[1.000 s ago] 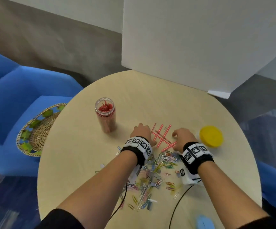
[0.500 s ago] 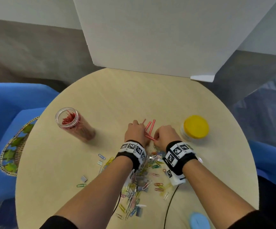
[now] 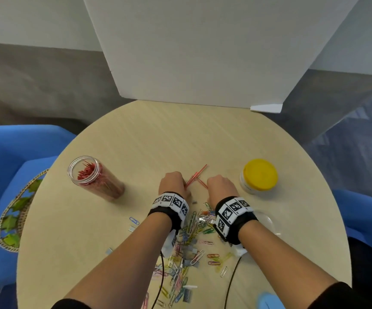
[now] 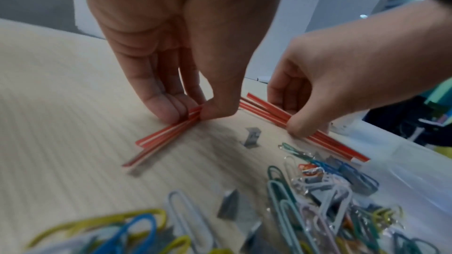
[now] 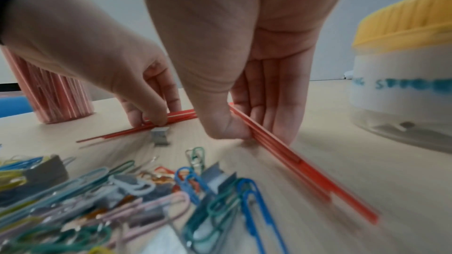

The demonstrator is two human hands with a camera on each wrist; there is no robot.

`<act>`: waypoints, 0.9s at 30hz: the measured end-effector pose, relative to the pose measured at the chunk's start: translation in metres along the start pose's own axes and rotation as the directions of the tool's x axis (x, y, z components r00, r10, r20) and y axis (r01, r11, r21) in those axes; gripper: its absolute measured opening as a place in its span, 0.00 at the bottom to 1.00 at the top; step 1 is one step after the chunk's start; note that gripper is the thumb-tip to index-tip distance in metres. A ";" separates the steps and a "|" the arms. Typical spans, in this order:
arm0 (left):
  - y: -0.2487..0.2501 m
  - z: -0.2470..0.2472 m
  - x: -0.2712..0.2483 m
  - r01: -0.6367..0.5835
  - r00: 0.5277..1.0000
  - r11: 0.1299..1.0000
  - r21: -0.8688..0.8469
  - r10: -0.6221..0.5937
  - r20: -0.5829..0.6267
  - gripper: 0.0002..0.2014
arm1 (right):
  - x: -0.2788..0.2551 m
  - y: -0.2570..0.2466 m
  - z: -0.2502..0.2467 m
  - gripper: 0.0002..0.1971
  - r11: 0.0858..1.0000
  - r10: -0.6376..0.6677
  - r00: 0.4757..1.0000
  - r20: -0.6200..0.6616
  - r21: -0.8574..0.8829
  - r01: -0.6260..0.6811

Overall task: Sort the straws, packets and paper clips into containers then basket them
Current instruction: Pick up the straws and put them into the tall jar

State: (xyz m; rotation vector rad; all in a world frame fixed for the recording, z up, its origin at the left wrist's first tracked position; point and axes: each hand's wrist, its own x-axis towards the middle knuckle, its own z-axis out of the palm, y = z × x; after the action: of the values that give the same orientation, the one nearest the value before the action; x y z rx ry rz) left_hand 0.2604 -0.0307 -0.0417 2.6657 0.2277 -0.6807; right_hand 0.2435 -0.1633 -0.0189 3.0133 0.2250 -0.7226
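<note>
Thin red-and-white straws lie mid-table in two bunches. My left hand pinches one bunch between thumb and fingertips, pressed to the tabletop. Close to its right, my right hand pinches the other bunch in the same way. A clear jar packed with red straws stands open at the left. Coloured paper clips and small grey packets are strewn under my wrists. A yellow-lidded jar stands to the right.
A woven basket with a green leaf pattern sits on the blue chair left of the round table. A clear lid lies by my right wrist. A white board stands at the table's far edge.
The loose straws that lay spread between my hands are now gathered into two pinched bunches. My hands have drawn closer together. The head view has swung left.
</note>
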 end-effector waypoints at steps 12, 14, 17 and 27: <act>-0.012 0.007 -0.011 -0.106 0.994 0.882 0.460 0.098 0.042 0.18 | -0.004 0.038 -0.012 0.08 0.322 0.159 0.936 0.315 0.879 -0.351; -0.013 -0.001 -0.013 -0.147 0.988 0.888 0.435 0.115 0.099 0.18 | -0.009 0.037 -0.014 0.09 0.181 0.134 0.925 0.357 0.908 -0.377; -0.017 -0.015 -0.018 -0.168 0.985 0.910 0.380 0.138 0.104 0.16 | -0.013 0.035 -0.013 0.10 0.133 0.132 0.913 0.386 0.906 -0.403; -0.057 -0.027 -0.026 0.031 1.000 0.986 0.162 -0.031 -0.003 0.08 | -0.010 0.002 -0.001 0.05 0.399 0.206 0.907 0.368 0.814 -0.421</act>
State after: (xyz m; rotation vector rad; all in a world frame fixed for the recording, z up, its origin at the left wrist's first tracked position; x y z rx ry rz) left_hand 0.2355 0.0304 -0.0248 2.8228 0.2230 -0.7371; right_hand 0.2359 -0.1669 -0.0134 3.5967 -1.0952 -1.4707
